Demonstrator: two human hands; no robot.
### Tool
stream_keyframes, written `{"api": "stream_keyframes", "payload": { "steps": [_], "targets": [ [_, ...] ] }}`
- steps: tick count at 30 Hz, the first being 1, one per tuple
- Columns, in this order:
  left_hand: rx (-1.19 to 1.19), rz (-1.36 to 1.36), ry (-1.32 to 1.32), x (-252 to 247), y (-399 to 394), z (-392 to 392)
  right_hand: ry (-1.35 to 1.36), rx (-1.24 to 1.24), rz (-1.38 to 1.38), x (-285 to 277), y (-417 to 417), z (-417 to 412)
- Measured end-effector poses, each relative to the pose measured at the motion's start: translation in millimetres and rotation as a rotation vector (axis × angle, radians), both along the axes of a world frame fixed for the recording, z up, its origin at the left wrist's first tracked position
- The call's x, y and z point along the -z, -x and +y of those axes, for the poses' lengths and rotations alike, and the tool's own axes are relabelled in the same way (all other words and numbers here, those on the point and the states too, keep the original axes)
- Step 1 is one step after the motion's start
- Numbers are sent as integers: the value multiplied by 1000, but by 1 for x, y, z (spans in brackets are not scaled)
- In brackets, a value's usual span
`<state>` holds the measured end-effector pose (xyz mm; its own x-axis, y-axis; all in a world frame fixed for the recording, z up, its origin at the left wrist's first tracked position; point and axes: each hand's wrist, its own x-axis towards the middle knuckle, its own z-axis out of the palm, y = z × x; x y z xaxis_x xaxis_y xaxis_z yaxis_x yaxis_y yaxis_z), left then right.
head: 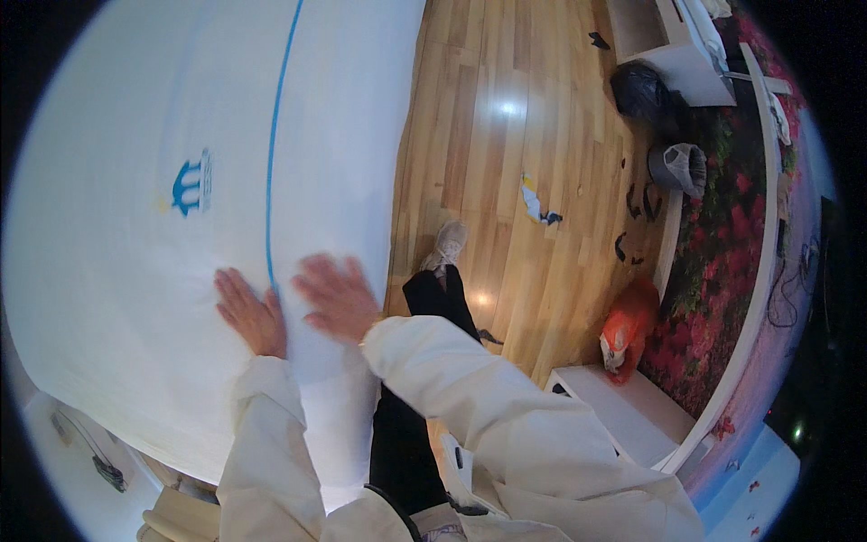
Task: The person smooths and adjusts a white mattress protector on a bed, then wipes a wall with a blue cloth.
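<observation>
A white sheet or bed cover (142,284) with a printed blue emblem (189,186) and a long blue stripe (273,135) spreads smoothly over what looks like a bed. My left hand (254,311) lies palm down on the cloth, just left of the stripe, with its thumb near the line. To the right of the stripe is my right hand (336,295), blurred and with fingers apart, over the side of the cover. Whether it touches the cloth I cannot tell. Neither hand holds anything.
Wooden flooring (467,135) runs along the bed's right side, with a crumpled wrapper (533,202) and dark scraps on it. By the flowered wall stand a black bag (639,88), a lined bin (677,169), an orange bag (626,325) and a white cabinet (620,406).
</observation>
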<state>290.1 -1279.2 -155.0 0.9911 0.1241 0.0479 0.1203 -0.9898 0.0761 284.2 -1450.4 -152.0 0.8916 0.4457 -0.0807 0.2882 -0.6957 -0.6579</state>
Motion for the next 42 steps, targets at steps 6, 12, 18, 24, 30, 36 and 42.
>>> {"api": "stream_keyframes", "payload": {
  "steps": [6, 12, 18, 24, 30, 36, 42],
  "targets": [
    [272, 183, 115, -24, -91, -107, 229, 589, 164, 28, -67, -108],
    [84, -5, 88, -12, -215, -127, 95, 372, 90, 0, -169, -132],
    [65, 65, -131, 3, -316, -215, -139, 380, 6, -12, -266, -140],
    [491, 338, 299, -8, -402, -222, -159, 335, 34, -23, -361, -164],
    [66, -106, 170, -3, -545, -205, -200, 303, -127, -27, -502, -159],
    [-12, 20, 103, -7, -627, -244, -129, 94, -257, 11, -609, -177],
    [238, 48, 130, -13, -681, -282, 157, 876, 19, 46, -709, -276]
  ]
}}
